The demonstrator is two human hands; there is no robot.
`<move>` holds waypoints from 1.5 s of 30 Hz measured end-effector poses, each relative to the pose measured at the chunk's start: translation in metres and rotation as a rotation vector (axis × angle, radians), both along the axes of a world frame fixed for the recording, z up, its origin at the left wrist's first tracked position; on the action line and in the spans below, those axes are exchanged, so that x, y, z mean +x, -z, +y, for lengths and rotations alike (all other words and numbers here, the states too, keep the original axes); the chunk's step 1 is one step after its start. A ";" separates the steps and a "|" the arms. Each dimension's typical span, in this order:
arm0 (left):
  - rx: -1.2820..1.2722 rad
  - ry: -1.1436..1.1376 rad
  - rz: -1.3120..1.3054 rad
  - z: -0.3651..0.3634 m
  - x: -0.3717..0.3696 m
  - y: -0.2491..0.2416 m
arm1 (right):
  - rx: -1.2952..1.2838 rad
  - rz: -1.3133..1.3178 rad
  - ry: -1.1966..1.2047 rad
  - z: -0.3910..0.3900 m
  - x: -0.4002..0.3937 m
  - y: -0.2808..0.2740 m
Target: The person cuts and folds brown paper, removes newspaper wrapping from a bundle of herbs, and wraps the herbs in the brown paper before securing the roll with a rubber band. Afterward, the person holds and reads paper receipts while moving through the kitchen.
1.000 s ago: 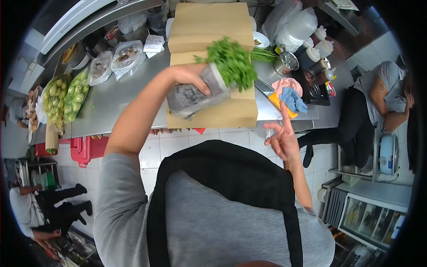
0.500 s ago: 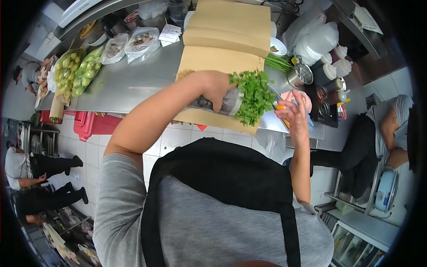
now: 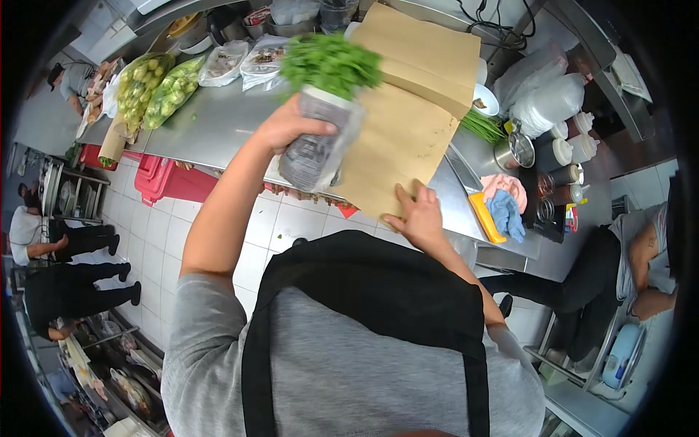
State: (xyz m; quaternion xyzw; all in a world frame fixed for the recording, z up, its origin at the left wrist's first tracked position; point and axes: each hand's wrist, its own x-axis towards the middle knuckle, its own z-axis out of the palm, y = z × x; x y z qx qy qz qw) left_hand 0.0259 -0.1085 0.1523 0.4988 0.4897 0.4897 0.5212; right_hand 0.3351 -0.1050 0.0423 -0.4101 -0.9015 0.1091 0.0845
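Note:
My left hand (image 3: 293,127) is closed around a bunch of leafy green herbs (image 3: 331,64), lifted and tilted over the counter's left part. Grey printed paper and clear plastic wrap its lower part (image 3: 319,154); the leaves are smeared by motion. A large sheet of brown paper (image 3: 408,135), folded at the back, lies to the right of the bunch. On the paper's near corner rests my right hand (image 3: 422,217), fingers spread, the thumb by the edge. Just right of that hand lies a knife with an orange handle (image 3: 486,217).
Pink (image 3: 507,188) and blue cloths (image 3: 505,215) sit beside the knife. Behind them stand a metal pot (image 3: 514,151) and several squeeze bottles (image 3: 561,151). Bags of green vegetables (image 3: 173,95) lie at the left. A red bin (image 3: 171,180) stands below the counter. Other people are nearby on both sides.
My left hand has lifted the herb bunch off the brown paper, up and left, turning the leaves away from me. My right hand has come down onto the paper's near corner.

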 end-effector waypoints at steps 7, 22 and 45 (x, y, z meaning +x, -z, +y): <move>-0.135 -0.503 -0.661 -0.051 -0.063 0.034 | -0.307 -0.078 -0.165 -0.012 -0.087 -0.026; -0.071 -0.701 -1.017 -0.017 0.004 0.092 | 0.231 0.098 0.339 0.063 0.112 -0.016; -0.228 -1.076 -0.861 -0.011 0.036 0.113 | -1.154 1.295 0.526 0.318 -0.027 0.000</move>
